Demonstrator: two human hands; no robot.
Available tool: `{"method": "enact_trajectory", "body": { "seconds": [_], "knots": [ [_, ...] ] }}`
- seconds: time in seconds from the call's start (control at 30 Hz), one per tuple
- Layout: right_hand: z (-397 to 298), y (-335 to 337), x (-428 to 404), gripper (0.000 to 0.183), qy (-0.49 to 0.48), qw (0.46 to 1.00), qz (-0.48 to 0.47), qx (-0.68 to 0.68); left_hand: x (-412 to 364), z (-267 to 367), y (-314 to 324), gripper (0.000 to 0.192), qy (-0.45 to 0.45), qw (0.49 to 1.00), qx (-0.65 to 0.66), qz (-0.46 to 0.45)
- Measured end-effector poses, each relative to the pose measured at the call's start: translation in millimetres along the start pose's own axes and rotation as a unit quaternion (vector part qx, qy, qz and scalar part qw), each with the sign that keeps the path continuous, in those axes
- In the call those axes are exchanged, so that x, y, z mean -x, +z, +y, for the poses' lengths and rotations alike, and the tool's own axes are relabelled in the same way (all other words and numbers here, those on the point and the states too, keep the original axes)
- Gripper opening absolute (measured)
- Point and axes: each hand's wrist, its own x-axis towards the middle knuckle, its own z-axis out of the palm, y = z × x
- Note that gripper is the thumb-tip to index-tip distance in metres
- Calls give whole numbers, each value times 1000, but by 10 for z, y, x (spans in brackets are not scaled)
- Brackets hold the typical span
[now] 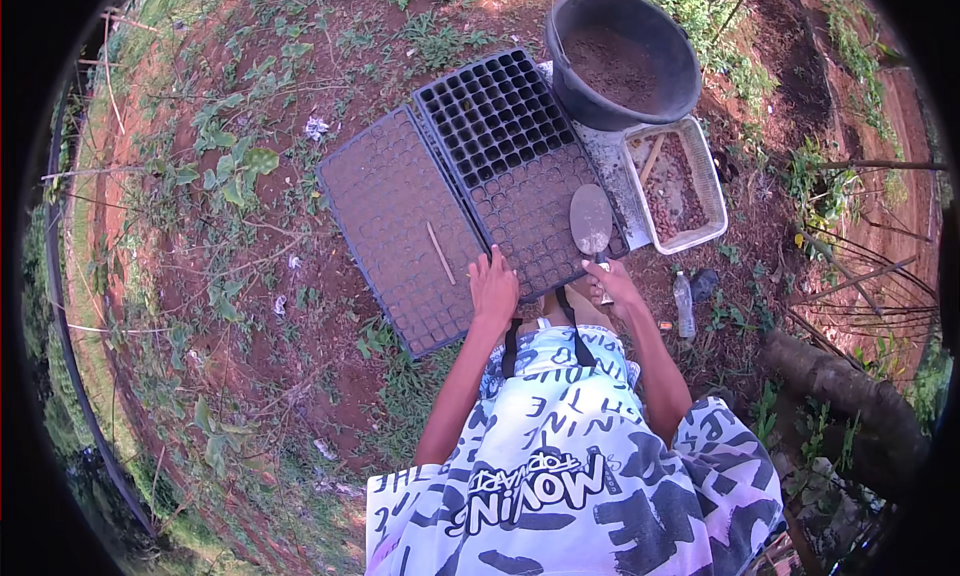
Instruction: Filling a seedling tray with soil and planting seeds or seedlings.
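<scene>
My right hand [611,283] grips the handle of a garden trowel [591,219], its soil-smeared blade over the near right corner of a black plastic seedling tray [525,193]. That tray's near cells hold soil; its far cells look empty and dark. My left hand [495,287] rests at the tray's near left corner, fingers pointing away from me, holding nothing that I can see. To the left, touching or almost touching it, lies a second seedling tray [382,193] filled with soil, with a thin stick [441,253] lying across its cells.
A black tub [559,65] with soil stands at the far right. Nearer is a white plastic basket [714,193] holding reddish seeds or beans and a wooden stick [652,159]. A clear plastic bottle [683,306] lies on the ground at right; a thick log [847,396] lies beyond it.
</scene>
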Motion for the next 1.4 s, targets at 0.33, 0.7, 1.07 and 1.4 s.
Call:
{"method": "enact_trajectory", "body": {
  "seconds": [0.33,0.7,1.07,1.4],
  "knots": [
    [1132,181,65,31,-88,936,277,-201,-12,-284,-148,52,121,990,-38,-59],
    [140,1366,-782,32,-110,927,247,-260,4,-493,-54,55,205,976,-65,-17],
    [-824,1975,-1207,41,-227,869,357,258,-59,-471,-156,51,209,971,-60,-101],
    [308,1206,-292,47,-134,874,467,1,-49,-621,42,51,234,970,-55,30]
  ]
}}
